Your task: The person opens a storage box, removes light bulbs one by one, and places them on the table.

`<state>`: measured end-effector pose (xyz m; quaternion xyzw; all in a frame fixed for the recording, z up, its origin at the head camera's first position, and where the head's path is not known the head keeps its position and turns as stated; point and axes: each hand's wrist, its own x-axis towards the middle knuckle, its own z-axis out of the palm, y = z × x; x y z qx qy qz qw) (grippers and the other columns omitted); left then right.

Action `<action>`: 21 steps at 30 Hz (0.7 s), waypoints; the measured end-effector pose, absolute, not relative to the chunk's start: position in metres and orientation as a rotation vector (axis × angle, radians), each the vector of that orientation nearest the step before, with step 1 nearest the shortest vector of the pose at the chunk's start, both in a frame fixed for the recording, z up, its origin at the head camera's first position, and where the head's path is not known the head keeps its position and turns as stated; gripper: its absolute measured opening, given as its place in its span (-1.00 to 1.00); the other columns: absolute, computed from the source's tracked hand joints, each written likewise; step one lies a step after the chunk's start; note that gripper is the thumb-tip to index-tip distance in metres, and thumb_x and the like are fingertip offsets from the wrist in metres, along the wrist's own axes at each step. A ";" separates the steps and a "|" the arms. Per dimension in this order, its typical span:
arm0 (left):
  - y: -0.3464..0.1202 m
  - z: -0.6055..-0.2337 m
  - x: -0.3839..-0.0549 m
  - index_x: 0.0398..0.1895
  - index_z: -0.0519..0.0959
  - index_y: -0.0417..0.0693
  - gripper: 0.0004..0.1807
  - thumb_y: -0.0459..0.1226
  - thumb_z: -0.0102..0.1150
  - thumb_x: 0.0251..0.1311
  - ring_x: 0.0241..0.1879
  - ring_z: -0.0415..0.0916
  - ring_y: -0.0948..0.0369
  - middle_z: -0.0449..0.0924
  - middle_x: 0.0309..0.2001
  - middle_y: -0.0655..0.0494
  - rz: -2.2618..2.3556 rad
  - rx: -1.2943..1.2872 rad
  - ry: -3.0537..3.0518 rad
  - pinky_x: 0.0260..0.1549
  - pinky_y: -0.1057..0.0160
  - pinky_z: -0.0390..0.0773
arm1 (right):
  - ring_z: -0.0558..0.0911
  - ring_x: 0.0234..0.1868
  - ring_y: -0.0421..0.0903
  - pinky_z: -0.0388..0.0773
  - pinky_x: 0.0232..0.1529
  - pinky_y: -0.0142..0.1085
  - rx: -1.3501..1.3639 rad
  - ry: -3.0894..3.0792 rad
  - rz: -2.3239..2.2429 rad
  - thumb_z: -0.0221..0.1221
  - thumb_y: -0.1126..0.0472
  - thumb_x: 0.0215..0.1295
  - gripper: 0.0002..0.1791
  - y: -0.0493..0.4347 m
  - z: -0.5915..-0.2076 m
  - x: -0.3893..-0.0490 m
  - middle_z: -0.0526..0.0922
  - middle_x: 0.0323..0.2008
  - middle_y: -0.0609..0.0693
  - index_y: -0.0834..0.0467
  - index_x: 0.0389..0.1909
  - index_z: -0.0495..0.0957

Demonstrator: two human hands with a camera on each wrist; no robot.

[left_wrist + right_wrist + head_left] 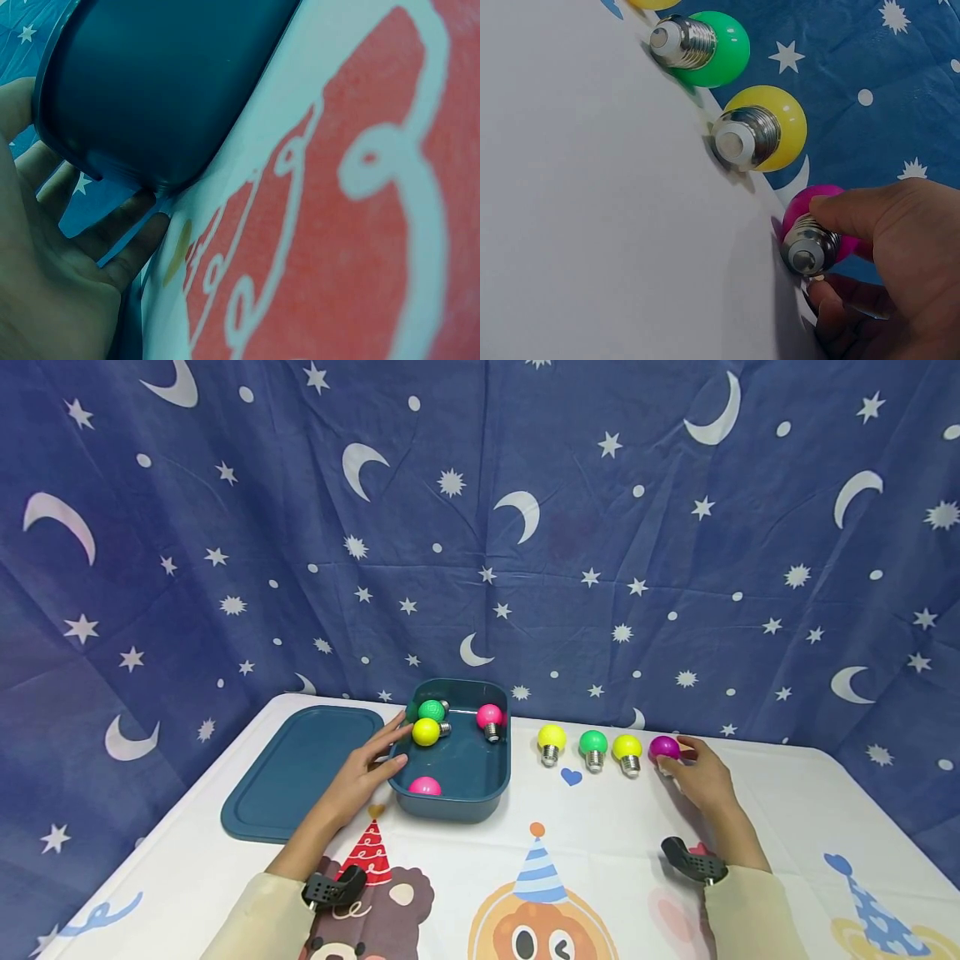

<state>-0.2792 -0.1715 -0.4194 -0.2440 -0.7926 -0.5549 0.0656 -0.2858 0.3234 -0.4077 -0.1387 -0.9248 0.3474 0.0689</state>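
Observation:
My right hand pinches a purple light bulb, the rightmost in a row on the table. In the right wrist view the thumb lies over the purple bulb's globe, its metal screw base facing the camera. My left hand rests against the left side of a dark blue bin, its fingers fairly straight along the wall and rim. Inside the bin lie a green bulb, a yellow bulb, a pink bulb and another pink bulb, partly hidden by the front wall.
Left of the purple one stand a yellow bulb, a green bulb and another yellow bulb. A dark blue lid lies flat left of the bin. Behind the table hangs a blue curtain with moons and stars.

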 end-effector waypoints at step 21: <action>-0.171 -0.416 -0.277 0.37 0.31 -0.18 -0.47 -0.30 0.04 0.34 0.44 -0.10 -0.04 0.02 0.48 0.05 -1.656 -0.746 -2.392 0.25 -0.23 0.12 | 0.28 0.19 0.43 0.43 0.08 0.13 -0.383 -2.814 1.046 0.10 0.02 0.32 -0.21 0.324 -0.400 -0.282 0.26 0.23 0.47 0.36 0.41 0.06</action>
